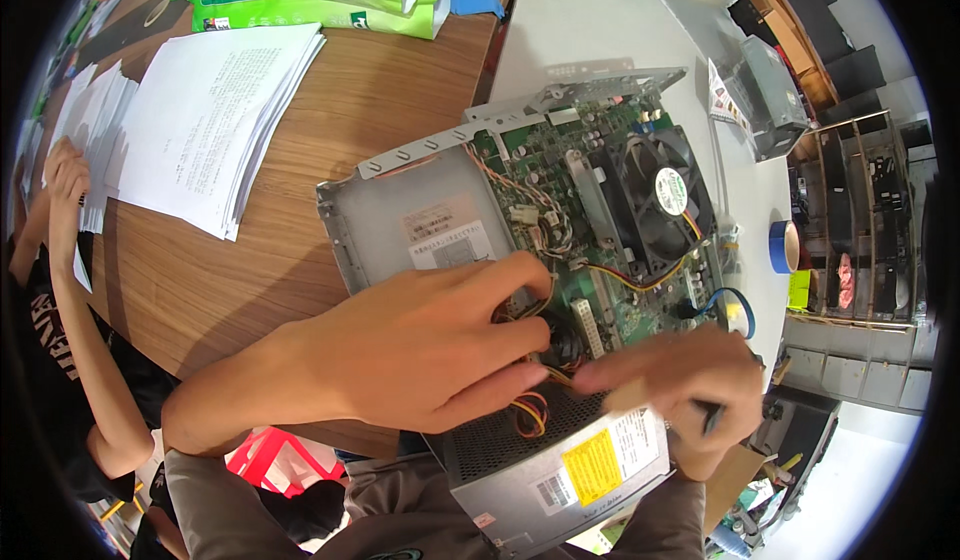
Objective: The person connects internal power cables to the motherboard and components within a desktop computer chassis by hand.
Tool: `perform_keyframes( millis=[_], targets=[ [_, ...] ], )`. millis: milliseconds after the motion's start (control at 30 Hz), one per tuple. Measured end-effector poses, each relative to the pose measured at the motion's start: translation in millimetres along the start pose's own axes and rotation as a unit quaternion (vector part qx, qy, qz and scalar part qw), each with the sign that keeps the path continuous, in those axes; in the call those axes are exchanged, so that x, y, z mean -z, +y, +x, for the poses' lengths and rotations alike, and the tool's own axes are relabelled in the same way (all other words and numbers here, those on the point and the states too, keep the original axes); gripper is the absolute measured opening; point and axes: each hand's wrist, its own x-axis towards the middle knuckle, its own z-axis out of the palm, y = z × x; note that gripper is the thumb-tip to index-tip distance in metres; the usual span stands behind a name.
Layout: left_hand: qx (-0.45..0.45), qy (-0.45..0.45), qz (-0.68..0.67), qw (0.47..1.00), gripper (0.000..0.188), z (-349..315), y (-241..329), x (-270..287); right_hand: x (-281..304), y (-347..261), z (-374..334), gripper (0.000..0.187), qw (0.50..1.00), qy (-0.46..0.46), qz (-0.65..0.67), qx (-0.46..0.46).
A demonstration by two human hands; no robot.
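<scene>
My left hand (430, 335) reaches over an opened desktop computer chassis (350, 195), its fingers curled closed on a bundle of power cables (558, 378). Opposite it, my right hand (690, 385) is smeared by motion; its fingertips pinch the same cables. A small dark thing shows at its curled fingers, too blurred to name. Below both hands, a metal power supply (610, 470) with a yellow label sits tilted at the chassis's near edge, its coloured wires running up between my fingers. Beyond lies the green motherboard (530, 145) with a black cooling fan (660, 200).
Paper stacks (215, 120) and green packages (310, 0) lie on the wooden table (290, 290). To the left another person's arm (85, 330) reaches to the papers. A blue tape roll (783, 247) and a metal box (770, 100) sit on the right; shelves (860, 220) stand beyond.
</scene>
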Motion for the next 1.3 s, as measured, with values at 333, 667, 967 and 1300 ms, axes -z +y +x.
perform_keyframes(
  millis=[333,667,967,1300],
  targets=[
    [0.178,-0.009,-0.17,0.969,0.009,7,0,12,11,-1,4,0.046,0.971,-0.071,-0.152,-0.171],
    [0.082,-0.004,-0.342,0.936,0.019,6,-12,10,41,14,-1,0.067,0.971,-0.212,-0.094,-0.058],
    [0.012,0.054,-0.474,0.879,0.03,3,-11,-10,41,9,4,0.06,0.972,-0.205,-0.076,-0.089],
    [0.057,0.099,-0.268,0.956,0.03,0,12,-14,24,8,0,0.046,0.981,-0.103,-0.137,-0.093]
  ],
)
